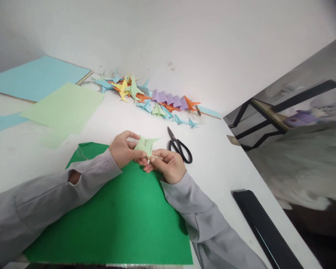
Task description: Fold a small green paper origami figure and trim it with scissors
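A small light green folded paper figure (145, 145) with pointed tips is held between both hands, above the far edge of a green sheet (117, 220). My left hand (123, 149) grips its left side, thumb in front and fingers behind. My right hand (170, 163) pinches the lower right part between thumb and fingers. Just beyond the right hand, black-handled scissors (180, 147) lie on the white table with their blades pointing away. The fingertips behind the paper are partly hidden.
Along the wall lies a row of folded paper figures (134, 89) in several colours, including a pleated purple piece (169, 99). Light green sheets (70, 104) and blue sheets (42, 78) are at the left. A long black object (266, 228) lies near the table's right edge.
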A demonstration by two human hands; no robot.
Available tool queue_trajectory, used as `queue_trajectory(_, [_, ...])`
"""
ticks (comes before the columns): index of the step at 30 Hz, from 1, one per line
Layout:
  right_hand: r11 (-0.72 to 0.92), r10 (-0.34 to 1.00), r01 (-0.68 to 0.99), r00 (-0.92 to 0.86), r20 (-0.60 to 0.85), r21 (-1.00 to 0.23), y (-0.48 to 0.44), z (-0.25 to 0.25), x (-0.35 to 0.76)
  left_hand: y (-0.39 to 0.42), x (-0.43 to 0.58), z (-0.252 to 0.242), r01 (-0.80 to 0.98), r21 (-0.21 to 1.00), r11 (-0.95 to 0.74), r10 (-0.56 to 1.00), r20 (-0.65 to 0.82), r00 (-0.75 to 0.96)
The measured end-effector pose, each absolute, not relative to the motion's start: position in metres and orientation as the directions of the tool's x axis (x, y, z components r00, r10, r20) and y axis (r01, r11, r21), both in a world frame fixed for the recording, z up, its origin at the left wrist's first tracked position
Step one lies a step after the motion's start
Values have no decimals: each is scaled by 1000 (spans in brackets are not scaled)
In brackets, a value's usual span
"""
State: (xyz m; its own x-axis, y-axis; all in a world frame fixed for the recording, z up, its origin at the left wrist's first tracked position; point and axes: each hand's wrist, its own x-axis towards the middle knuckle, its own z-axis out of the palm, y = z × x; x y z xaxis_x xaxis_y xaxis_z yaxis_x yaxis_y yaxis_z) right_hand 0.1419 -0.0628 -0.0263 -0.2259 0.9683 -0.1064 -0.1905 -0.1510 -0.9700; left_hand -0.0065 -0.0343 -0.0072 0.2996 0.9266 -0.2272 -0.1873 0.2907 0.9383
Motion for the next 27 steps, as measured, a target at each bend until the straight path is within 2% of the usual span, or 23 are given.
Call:
queue_trajectory(10, [-162, 977, -281, -182, -113, -946, -66, -24, 138, -33, -6, -8, -232, 925, 300, 933, -233, 276])
queue_trajectory(27, [-142, 979, -177, -170, -112, -974, -66, -25, 137, -35, -5, -11, -157, 967, 199, 942, -145, 303])
